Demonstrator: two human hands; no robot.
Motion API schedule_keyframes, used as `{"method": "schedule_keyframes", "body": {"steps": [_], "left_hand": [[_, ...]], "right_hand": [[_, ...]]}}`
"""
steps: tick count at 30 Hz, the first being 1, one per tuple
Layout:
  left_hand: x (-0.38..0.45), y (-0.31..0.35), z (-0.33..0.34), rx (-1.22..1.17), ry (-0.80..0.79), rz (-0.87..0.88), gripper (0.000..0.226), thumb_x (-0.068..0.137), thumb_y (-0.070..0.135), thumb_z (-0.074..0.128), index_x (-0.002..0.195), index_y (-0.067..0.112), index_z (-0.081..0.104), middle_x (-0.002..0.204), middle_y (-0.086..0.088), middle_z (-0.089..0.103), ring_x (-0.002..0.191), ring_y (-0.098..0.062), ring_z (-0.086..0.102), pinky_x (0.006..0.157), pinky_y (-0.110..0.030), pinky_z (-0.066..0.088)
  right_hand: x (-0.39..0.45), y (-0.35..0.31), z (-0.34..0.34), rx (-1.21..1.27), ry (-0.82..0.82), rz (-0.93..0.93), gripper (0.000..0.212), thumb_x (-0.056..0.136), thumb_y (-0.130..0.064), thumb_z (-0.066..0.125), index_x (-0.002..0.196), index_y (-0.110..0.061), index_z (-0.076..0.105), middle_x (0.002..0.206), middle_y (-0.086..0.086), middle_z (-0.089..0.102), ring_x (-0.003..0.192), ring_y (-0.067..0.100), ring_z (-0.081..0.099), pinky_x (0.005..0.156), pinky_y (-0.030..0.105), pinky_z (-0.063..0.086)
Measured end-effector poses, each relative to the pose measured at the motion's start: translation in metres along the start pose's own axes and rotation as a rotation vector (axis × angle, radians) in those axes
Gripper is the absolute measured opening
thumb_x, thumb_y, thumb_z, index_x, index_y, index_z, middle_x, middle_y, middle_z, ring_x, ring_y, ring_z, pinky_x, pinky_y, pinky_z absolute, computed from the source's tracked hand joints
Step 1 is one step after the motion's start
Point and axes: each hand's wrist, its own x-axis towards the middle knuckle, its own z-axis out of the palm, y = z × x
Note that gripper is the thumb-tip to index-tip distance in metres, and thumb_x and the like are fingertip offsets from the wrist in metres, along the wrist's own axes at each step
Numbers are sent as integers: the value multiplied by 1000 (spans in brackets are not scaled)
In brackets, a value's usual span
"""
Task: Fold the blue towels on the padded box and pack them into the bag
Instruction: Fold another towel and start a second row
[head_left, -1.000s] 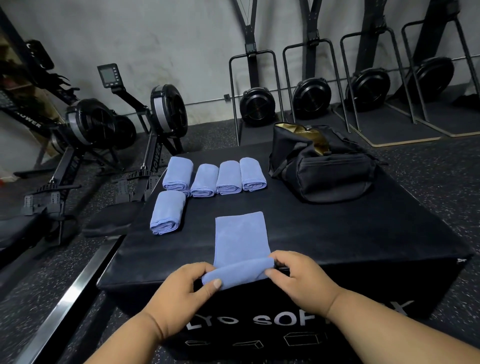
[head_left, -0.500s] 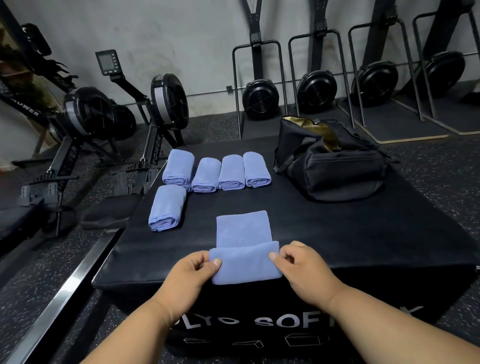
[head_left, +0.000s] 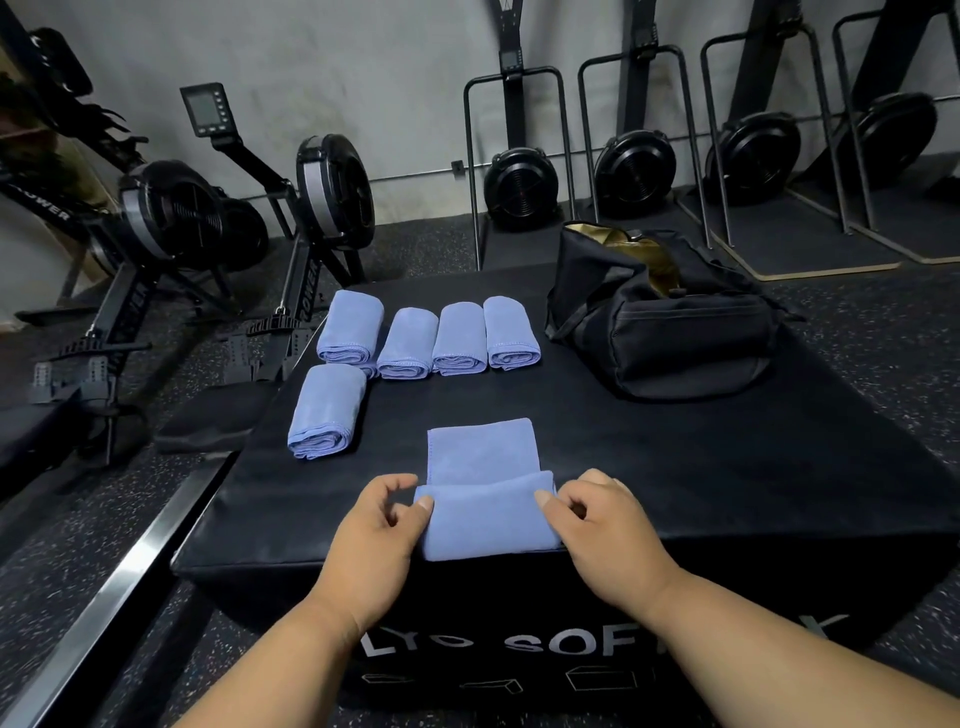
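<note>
Pinching the near fold of the towel in hand (head_left: 485, 512) at its two ends, the left hand (head_left: 382, 535) and right hand (head_left: 605, 525) sit level with each other at the near edge of the padded box (head_left: 675, 493), thumb and curled fingers of each grip closed on the blue cloth, wrists low, forearms coming in from the near side. The fold's long axis runs left to right between the grips; the unfolded remainder lies flat just beyond, stretching away, so the next turn, I'd judge, goes straight forward. Farther off to the left lie five folded towels (head_left: 408, 343). The open black bag (head_left: 670, 322) stands far right, nearer the right hand.
</note>
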Motion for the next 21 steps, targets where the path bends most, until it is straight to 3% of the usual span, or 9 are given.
{"method": "schedule_keyframes", "body": {"steps": [3, 5, 8, 11, 15, 18, 21], "left_hand": [[1, 6, 2, 17, 46, 35, 14, 101, 37, 67, 114, 39, 61, 89, -2, 72, 74, -3, 66, 73, -23, 50], [4, 6, 4, 63, 53, 1, 13, 100, 39, 67, 111, 38, 61, 90, -4, 73, 80, -8, 69, 74, -24, 52], [6, 4, 7, 137, 44, -59, 12, 101, 40, 66, 109, 33, 61, 97, 8, 73, 94, -8, 70, 76, -19, 48], [6, 6, 9, 172, 45, -63, 14, 101, 40, 65, 110, 30, 59, 97, 8, 72, 92, -5, 68, 74, -18, 46], [2, 11, 8, 45, 76, 21, 13, 103, 37, 64, 114, 34, 58, 86, -7, 67, 73, -9, 60, 72, -25, 50], [0, 11, 6, -106, 41, 47, 33, 99, 30, 72, 126, 40, 56, 95, 1, 72, 86, -7, 68, 86, -29, 54], [-2, 8, 5, -44, 1, 20, 45, 96, 28, 75, 133, 42, 55, 111, 7, 75, 94, -1, 70, 92, -25, 55]], "right_hand": [[3, -3, -1, 89, 12, 0, 46, 99, -42, 62, 64, -14, 53, 79, -3, 54, 80, 15, 54, 82, 37, 50], [6, -3, 2, -17, 12, 34, 49, 100, -45, 59, 61, -15, 50, 77, -4, 56, 85, 18, 55, 87, 39, 48], [9, -7, 8, -237, -31, 64, 55, 102, -48, 51, 57, -16, 44, 79, -4, 54, 91, 23, 52, 92, 39, 44], [10, -11, 9, -273, -42, 82, 56, 102, -48, 50, 57, -16, 41, 81, -4, 53, 93, 24, 50, 94, 39, 42], [9, -12, 5, 44, 18, 22, 48, 100, -42, 60, 61, -18, 43, 74, -7, 51, 78, 16, 50, 82, 38, 46], [8, -17, -3, 242, -50, 29, 40, 102, -39, 59, 74, -13, 47, 68, -9, 42, 65, 13, 40, 68, 36, 40], [6, -17, -4, 230, -156, 68, 32, 104, -40, 54, 84, -15, 58, 69, -3, 51, 66, 12, 45, 72, 39, 46]]}}
